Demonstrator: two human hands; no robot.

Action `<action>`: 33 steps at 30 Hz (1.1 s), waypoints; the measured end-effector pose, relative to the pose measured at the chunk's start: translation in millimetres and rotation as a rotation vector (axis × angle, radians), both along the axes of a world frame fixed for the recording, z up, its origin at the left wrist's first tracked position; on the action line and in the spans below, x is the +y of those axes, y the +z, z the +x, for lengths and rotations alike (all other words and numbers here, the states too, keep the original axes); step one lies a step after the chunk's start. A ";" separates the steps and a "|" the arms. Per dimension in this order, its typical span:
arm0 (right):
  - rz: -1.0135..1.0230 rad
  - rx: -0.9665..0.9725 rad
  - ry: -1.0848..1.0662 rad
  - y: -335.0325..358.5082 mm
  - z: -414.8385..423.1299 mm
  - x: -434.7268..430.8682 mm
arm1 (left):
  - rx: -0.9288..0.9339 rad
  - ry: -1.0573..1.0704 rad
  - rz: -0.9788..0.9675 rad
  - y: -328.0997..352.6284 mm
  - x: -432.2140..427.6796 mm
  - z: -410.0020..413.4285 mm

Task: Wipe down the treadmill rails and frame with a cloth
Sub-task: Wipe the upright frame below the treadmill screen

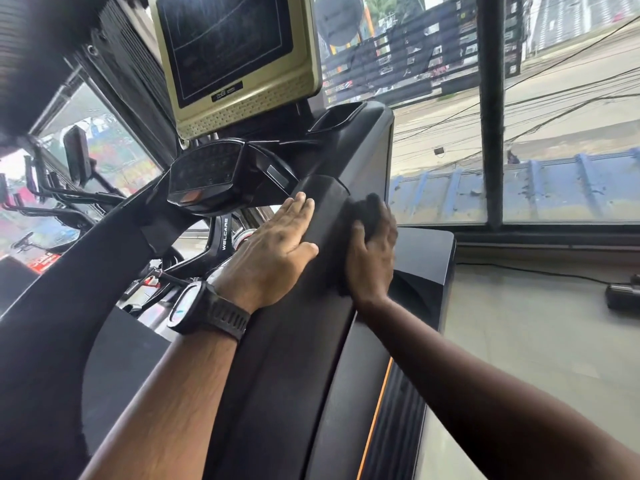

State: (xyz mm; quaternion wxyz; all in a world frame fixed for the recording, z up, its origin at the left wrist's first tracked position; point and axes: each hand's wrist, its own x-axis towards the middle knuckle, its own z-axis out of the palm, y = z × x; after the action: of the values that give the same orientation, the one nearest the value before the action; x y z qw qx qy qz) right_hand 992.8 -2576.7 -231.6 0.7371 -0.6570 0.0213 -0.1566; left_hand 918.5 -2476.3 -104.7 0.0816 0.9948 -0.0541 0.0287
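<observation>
The black right handrail [294,341] of the treadmill runs up the middle of the view to the console [214,174]. My left hand [273,251] lies flat on the rail's inner side, fingers together and stretched, a black watch on the wrist. My right hand [372,261] presses a dark cloth [369,213] against the rail's outer side, just below where the rail meets the upright frame [367,150]. Part of the cloth is hidden under my fingers.
A beige-framed screen [235,60] stands above the console. The treadmill's front motor cover [429,261] sits right of the rail, near a window wall [491,112]. A black cable and adapter [620,296] lie on the tiled floor. More machines stand at left.
</observation>
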 end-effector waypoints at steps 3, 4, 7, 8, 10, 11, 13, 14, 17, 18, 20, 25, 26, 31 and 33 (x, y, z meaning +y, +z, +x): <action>-0.062 -0.034 0.026 5.1 -12.8 2.9 | -0.001 0.001 0.006 0.2 -2.2 10.2; -0.089 -0.142 0.016 7.4 -17.8 4.2 | -0.001 0.003 0.006 0.4 -2.7 13.6; -0.180 -0.365 -0.002 9.0 -3.3 0.0 | 0.002 0.008 -0.011 0.3 -4.1 20.5; -0.174 -0.350 -0.013 6.8 10.1 -2.8 | 0.007 0.006 -0.008 0.5 -5.0 22.2; -0.062 -0.138 0.007 4.5 28.8 -9.0 | 0.017 0.006 0.006 1.0 -5.9 25.5; -0.016 -0.011 0.031 4.1 31.9 -9.3 | 0.020 0.010 0.010 1.6 -7.0 28.3; -0.038 0.013 0.044 5.4 22.0 -5.4 | 0.026 0.016 0.011 2.9 -9.2 34.0; -0.078 -0.102 0.031 5.4 13.6 -2.7 | 0.024 0.018 0.012 3.4 -10.1 36.9; -0.168 -0.420 0.018 4.2 10.4 -1.7 | 0.016 0.010 0.023 4.1 -12.3 43.9; -0.192 -0.452 -0.003 4.5 21.0 -3.6 | 0.017 0.009 0.028 4.1 -12.7 45.6; -0.134 -0.324 -0.020 9.9 46.4 -10.0 | 0.030 0.008 0.047 4.5 -13.6 47.9; -0.123 -0.168 -0.001 19.0 41.7 -6.9 | 0.029 0.008 0.070 7.3 -16.9 59.4; -0.162 -0.301 -0.007 18.2 35.8 -6.9 | 0.023 0.009 0.078 7.7 -18.0 62.5; -0.070 -0.198 -0.011 27.8 91.4 -18.4 | 0.030 0.028 0.102 11.5 -26.1 70.0; 0.003 0.043 0.016 29.1 95.2 -17.8 | 0.035 0.041 0.094 12.4 -27.6 72.6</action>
State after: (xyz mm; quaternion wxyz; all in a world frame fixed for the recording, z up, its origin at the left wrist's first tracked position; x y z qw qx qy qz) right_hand 1088.0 -2594.5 -202.5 0.7388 -0.6592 0.0322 -0.1365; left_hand 991.1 -2503.9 -92.3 0.0353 0.9988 -0.0337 0.0102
